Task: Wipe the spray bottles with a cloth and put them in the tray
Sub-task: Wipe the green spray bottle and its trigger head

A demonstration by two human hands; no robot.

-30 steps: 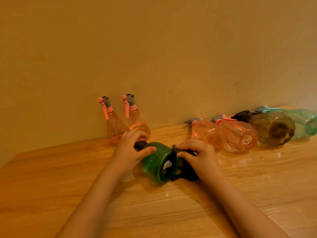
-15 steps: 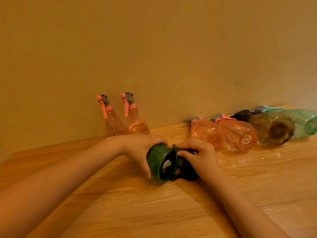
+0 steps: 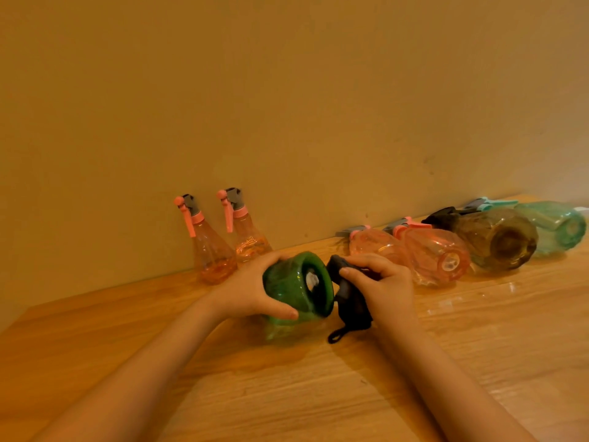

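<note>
1. The green bottle (image 3: 294, 287) is translucent plastic, conical with a wide round base. It lies on its side, base turned toward the camera and tipped up off the wooden table (image 3: 318, 393).
2. The left hand (image 3: 251, 290) grips the green bottle's body, fingers curled over the top and thumb under the lower edge.
3. The right hand (image 3: 381, 283) pinches a dark, soft, bunched cloth (image 3: 349, 298) against the rim of the bottle's base. A small loop of the cloth hangs down to the table.
4. Two pink bottles (image 3: 216, 250) of clear plastic stand upright by the wall (image 3: 287, 106), with grey heads and pink triggers.
5. To the right, four bottles lie on their sides in a row, touching: two pink ones (image 3: 436, 256), a brown one (image 3: 500, 242) and a teal one (image 3: 557, 226).
6. The table has a smooth, glossy wood grain; the wall is plain and matte.
7. Half a second ago the green bottle rested lower, and the cloth was tucked under the right hand. Now the base is lifted and turned more toward the camera, and the cloth's loop shows.
8. The tray is not in view.
</note>
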